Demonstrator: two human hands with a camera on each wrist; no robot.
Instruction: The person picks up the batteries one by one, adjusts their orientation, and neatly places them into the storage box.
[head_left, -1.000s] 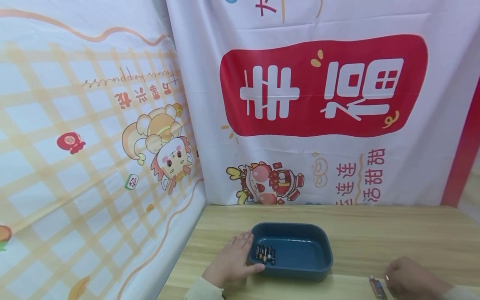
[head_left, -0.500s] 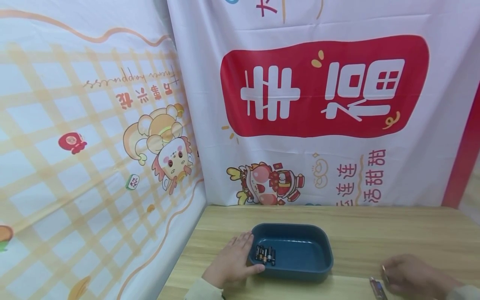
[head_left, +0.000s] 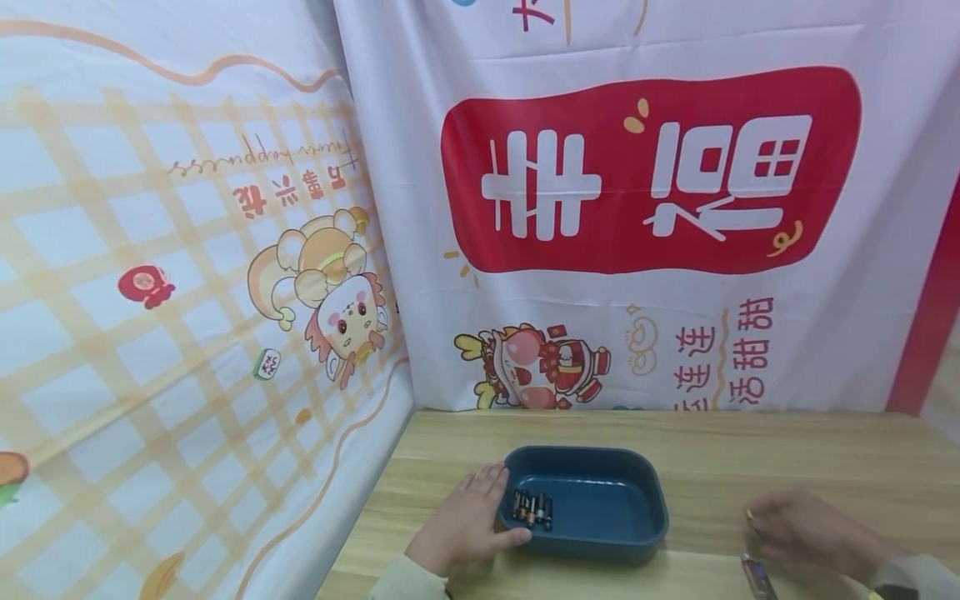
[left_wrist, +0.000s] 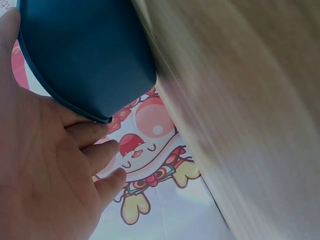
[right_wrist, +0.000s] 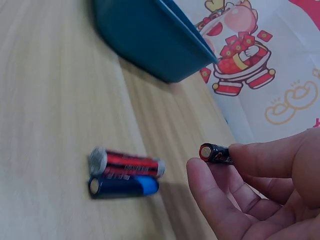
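A dark blue rectangular basin (head_left: 592, 546) stands on the table with several batteries (head_left: 532, 508) lying together at its left end. My left hand (head_left: 465, 518) rests against that end, thumb at the near rim; in the left wrist view its extended fingers (left_wrist: 107, 187) lie along the outer wall. To the right of the basin, my right hand (head_left: 806, 529) pinches a small dark battery (right_wrist: 216, 153) between thumb and fingertips, above the table. Beside that hand, a red-and-black battery (right_wrist: 131, 165) and a dark blue battery (right_wrist: 120, 186) lie side by side on the wood.
The light wooden table (head_left: 750, 454) meets a white cloth (head_left: 810, 333) with red printing at its back. Along the left hangs a checked cloth (head_left: 187, 350) with cartoon prints.
My right hand has lifted off the table beside the loose batteries and shifted a little left and away from me, a battery in its fingers. My left hand and the basin have stayed put.
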